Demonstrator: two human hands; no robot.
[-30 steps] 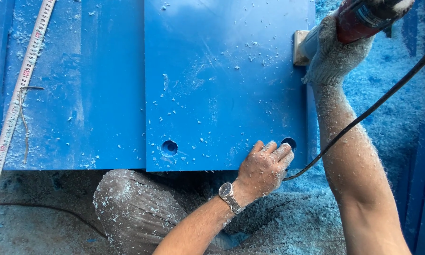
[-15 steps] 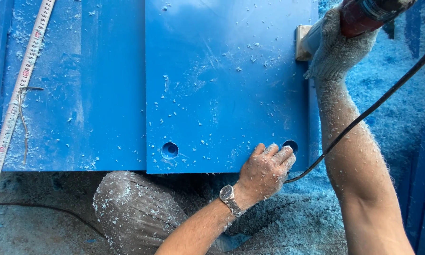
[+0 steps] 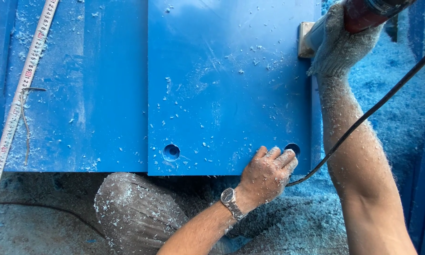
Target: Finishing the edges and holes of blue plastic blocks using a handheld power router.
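Far left edge of frame: white measuring tape (image 3: pixel 15 106) running diagonally over flat blue plastic sheets (image 3: pixel 80 94). Centre: smooth blue plastic panel (image 3: pixel 226 85), chip-dusted, two round holes near lower edge. Lower centre: dusty grey trouser knee (image 3: pixel 137 212). Lower right of panel: bare left hand (image 3: pixel 267 174), wristwatch (image 3: pixel 231 200) on wrist, fingers spread flat, pressing panel beside right hole. Upper right: right hand (image 3: pixel 337 45) in knit glove, fingers wrapped around red power tool (image 3: pixel 368 12) at panel's right edge; black cable (image 3: pixel 363 118) trailing down.
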